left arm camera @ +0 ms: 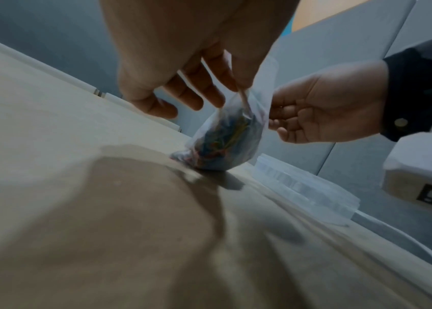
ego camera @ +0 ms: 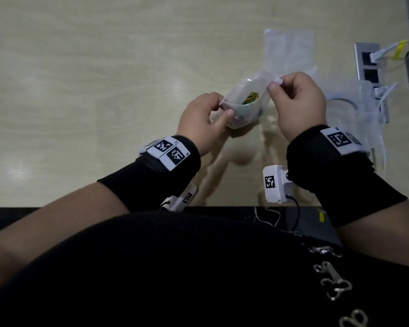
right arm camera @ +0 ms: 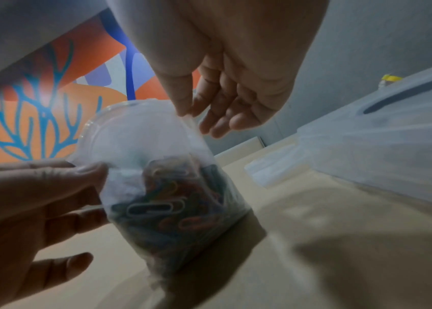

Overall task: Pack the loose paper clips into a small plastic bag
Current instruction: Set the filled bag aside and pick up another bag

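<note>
A small clear plastic bag [ego camera: 243,109] stands on the wooden table [ego camera: 104,90] with its mouth held wide. Coloured paper clips [ego camera: 252,98] fill its bottom, and they show through the film in the right wrist view as paper clips [right arm camera: 172,211]. My left hand [ego camera: 204,116] pinches the bag's near-left rim between thumb and forefinger. My right hand [ego camera: 298,102] pinches the far-right rim. In the left wrist view the bag [left arm camera: 225,144] rests its base on the table, with the right hand [left arm camera: 323,108] beside it. No loose clips show on the table.
A stack of spare clear bags [ego camera: 289,49] lies flat behind the right hand. A clear plastic container [ego camera: 354,109] sits to the right, beside a socket strip [ego camera: 368,64] with plugged cables. The table's front edge [ego camera: 80,206] runs just before my body.
</note>
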Available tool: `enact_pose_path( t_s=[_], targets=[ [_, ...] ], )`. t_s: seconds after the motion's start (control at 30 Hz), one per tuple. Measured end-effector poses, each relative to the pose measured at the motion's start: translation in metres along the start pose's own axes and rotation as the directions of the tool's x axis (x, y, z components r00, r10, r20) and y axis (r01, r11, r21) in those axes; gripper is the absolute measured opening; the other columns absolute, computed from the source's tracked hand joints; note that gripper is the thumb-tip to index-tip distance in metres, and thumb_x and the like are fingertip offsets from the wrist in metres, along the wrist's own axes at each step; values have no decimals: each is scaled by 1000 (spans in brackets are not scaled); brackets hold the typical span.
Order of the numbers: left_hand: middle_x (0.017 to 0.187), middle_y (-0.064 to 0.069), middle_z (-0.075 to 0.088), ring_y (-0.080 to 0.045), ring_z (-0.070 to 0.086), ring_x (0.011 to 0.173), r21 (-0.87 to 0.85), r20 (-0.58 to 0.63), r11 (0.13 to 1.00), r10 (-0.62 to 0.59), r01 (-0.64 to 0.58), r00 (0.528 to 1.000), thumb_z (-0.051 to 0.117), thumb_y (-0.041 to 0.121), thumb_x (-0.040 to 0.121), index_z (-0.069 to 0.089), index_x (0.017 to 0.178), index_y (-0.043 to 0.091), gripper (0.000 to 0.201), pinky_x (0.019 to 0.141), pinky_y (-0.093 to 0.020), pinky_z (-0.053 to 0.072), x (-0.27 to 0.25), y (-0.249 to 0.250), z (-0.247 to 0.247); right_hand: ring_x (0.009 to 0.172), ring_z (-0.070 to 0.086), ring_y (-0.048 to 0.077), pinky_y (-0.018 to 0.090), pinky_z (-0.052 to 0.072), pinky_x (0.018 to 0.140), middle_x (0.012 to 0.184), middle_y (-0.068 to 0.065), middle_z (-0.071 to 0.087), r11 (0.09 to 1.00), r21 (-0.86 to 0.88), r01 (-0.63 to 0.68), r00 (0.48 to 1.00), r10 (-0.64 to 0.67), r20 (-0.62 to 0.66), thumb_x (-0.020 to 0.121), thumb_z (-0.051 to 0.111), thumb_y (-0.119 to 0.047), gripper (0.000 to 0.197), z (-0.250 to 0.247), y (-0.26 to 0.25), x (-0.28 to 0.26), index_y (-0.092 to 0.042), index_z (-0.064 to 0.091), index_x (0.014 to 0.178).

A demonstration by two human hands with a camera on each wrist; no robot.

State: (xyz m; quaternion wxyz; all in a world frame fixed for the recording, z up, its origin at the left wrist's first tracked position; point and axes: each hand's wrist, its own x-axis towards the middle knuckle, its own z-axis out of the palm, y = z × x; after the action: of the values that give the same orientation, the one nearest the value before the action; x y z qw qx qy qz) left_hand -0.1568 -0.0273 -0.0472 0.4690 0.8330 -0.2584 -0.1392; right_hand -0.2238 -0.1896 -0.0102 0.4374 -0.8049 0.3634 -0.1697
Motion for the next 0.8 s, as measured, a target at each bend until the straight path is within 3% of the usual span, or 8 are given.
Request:
enact_pose_path(
  t_s=[0.1, 0.17, 0.3, 0.43, 0.53, 0.63, 0.73, 0.8],
  targets=[
    [84, 18, 57, -7, 57, 84, -116, -77, 993, -32, 23, 996, 54, 26, 90, 54, 91, 23, 3, 71, -20, 41, 1, 10, -3, 72, 53, 2, 23, 48, 75, 74, -16, 55, 994, 57, 90, 991, -84, -106, 86, 60, -30, 11, -11, -9, -1, -31, 52, 78],
    [79, 20, 56, 3, 55, 77, -232, -147, 973, -37, 2, 988, 52, 23, 93, 47, 89, 26, 7, 73, -21, 43, 3, 17, -6, 71, 51, -1, 18, 46, 70, 76, -16, 54, 980, 115, 163, 976, -143, -162, 88, 57, -28, 16, -16, -15, -5, -35, 45, 79],
    [73, 15, 54, -6, 54, 71, -231, -179, 971, -97, 54, 979, 52, 25, 90, 46, 85, 24, 8, 71, -26, 46, 11, 18, -5, 75, 58, 8, 27, 52, 76, 80, -7, 61, 993, 51, 107, 991, -102, -86, 85, 59, -30, 11, -14, -6, -6, -32, 49, 81],
    [72, 16, 52, 5, 50, 67, -233, -231, 972, -75, 20, 970, 55, 21, 90, 46, 84, 23, 10, 69, -18, 41, 9, 16, -9, 73, 57, 5, 25, 50, 73, 75, -14, 60, 991, 72, 111, 988, -102, -112, 84, 63, -31, 12, -18, 2, -11, -34, 53, 78],
    [72, 14, 54, 1, 52, 67, -230, -217, 970, -132, 81, 967, 55, 22, 88, 47, 86, 28, 11, 69, -24, 46, 10, 16, -10, 80, 65, 12, 29, 54, 80, 83, -3, 68, 996, 53, 70, 995, -67, -71, 83, 63, -30, 7, -17, 9, -13, -25, 62, 87],
    [89, 14, 56, -2, 57, 83, -224, -210, 966, -177, 129, 962, 56, 21, 83, 47, 104, 25, 23, 81, -23, 48, 12, 22, -10, 81, 66, 12, 30, 54, 84, 83, -2, 69, 998, 53, 39, 999, -37, -36, 84, 64, -30, 11, -19, 13, -12, -22, 65, 91],
    [122, 8, 51, -15, 49, 117, -16, -233, 1000, 1, -5, 973, 56, 28, 75, 49, 122, 28, 47, 101, -36, 40, 10, 38, -9, 70, 56, -8, 17, 48, 77, 75, -18, 61, 996, 38, 80, 996, -78, -30, 85, 64, -27, 11, -21, 8, -16, -19, 68, 92],
    [131, 9, 49, -18, 42, 126, 184, -161, 978, 130, -100, 978, 57, 39, 78, 56, 120, 35, 42, 103, -38, 32, 9, 53, -6, 69, 54, -15, 13, 45, 77, 74, -24, 59, 992, 6, 127, 992, -127, -26, 85, 65, -27, 9, -23, 5, -18, -21, 69, 91]
  ],
)
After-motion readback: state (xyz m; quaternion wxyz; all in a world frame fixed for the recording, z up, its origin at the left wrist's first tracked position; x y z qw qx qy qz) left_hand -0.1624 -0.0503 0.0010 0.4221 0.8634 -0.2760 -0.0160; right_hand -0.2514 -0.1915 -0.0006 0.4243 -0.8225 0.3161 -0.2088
